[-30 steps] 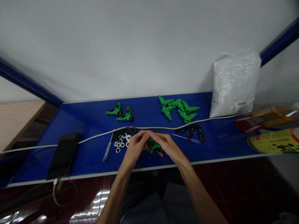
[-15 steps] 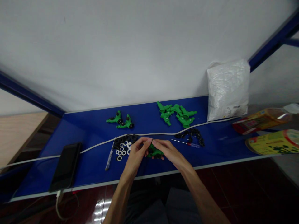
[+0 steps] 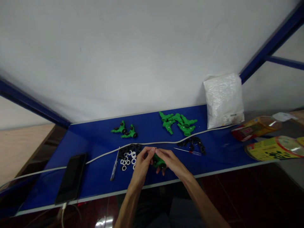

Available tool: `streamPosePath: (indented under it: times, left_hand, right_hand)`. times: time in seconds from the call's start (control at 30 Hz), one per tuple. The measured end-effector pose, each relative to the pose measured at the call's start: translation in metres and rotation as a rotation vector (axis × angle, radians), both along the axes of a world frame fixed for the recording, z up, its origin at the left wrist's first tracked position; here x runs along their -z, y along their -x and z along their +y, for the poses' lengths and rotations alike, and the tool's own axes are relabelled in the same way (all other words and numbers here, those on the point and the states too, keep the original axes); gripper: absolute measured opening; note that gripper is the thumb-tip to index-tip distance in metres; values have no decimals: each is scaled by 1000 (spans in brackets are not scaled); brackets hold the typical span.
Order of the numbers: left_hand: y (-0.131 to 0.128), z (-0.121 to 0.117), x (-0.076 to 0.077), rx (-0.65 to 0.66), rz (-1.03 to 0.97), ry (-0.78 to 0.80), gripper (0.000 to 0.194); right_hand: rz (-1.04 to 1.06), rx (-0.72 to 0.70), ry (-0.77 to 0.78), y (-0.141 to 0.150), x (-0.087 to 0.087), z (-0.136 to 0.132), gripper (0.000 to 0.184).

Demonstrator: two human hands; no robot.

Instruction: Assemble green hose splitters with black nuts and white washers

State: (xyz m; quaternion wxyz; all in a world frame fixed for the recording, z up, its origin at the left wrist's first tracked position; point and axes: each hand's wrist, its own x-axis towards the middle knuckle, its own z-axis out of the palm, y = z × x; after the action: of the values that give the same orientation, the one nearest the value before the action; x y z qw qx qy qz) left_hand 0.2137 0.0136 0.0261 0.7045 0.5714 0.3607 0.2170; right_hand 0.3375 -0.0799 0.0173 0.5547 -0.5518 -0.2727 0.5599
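Between both hands is a green Y-shaped hose connector (image 3: 158, 162) with black parts, held over the front of the blue shelf. My left hand (image 3: 143, 160) is closed on its left side, thumb and index finger pinched at the top. My right hand (image 3: 169, 161) grips its right side, thumb tip close to the left one; some fingers curl underneath. The fingers hide much of the connector. White ring nuts (image 3: 128, 162) and black rings (image 3: 133, 147) lie left of my left hand. Small black parts (image 3: 197, 143) and a screwdriver (image 3: 191, 152) lie to the right.
Two green connectors with black fittings (image 3: 129, 132) lie behind the white cable (image 3: 163, 142); several plain green ones (image 3: 186, 129) lie right of them. A second screwdriver (image 3: 114, 169) and a phone (image 3: 72, 177) are left. A white package (image 3: 223, 100) and bottles (image 3: 257, 127) stand or lie right.
The view has tilted and shifted, so the shelf sits lower in the picture. Both hands keep hold of the connector, which has turned slightly between the fingers.
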Motion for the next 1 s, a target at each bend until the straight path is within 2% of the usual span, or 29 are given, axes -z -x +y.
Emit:
streamPosePath:
  times: [0.17,0.33,0.47,0.57,0.63,0.77,1.0]
  left_hand:
    - [-1,-6,-4,-11,14,97,50]
    - [-3,4,-9,1,74,167,59]
    - [4,5,-6,25,116,127,63]
    - [8,-1,-7,99,108,108,63]
    - [7,-5,-8,167,89,170,67]
    - [2,-10,-8,134,-8,302,64]
    - [2,-11,-6,107,-32,414,60]
  right_hand:
    - [58,-2,26,-2,-3,-3,62]
    - [31,18,38,-13,-4,2,65]
    - [-31,-4,13,-10,-9,-2,67]
    - [-84,-4,-11,-9,-7,-7,58]
    - [-104,1,-22,-11,-2,-7,55]
    - [-108,-47,-24,-15,8,-5,54]
    - [-127,-54,-9,-14,2,-7,53]
